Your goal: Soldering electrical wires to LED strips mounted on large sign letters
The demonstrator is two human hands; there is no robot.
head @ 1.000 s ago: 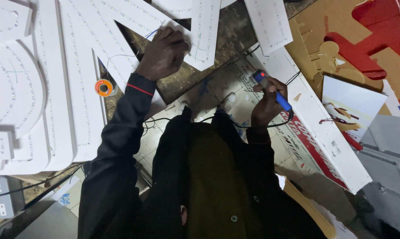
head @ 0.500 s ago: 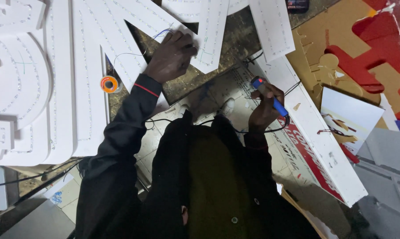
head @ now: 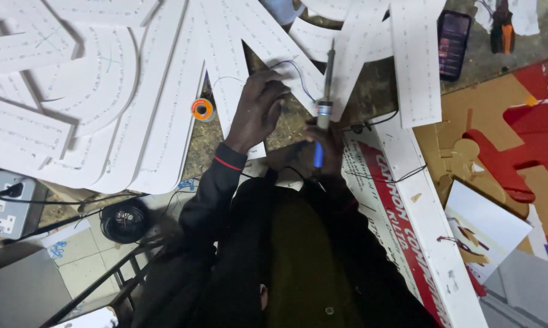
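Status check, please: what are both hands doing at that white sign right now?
Left hand pinning thin wire onto white sign letter. Right hand gripping soldering iron, tip aimed at the letter. Orange solder spool beside, clear.

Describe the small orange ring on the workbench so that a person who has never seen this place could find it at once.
Start from the big white letter-shaped panels covering the upper left of the workbench. In the dark gap below them, just left of the person's left hand, lies the small round orange spool with a pale centre. It is the only orange ring there; the other orange thing is a tool at the far upper right.
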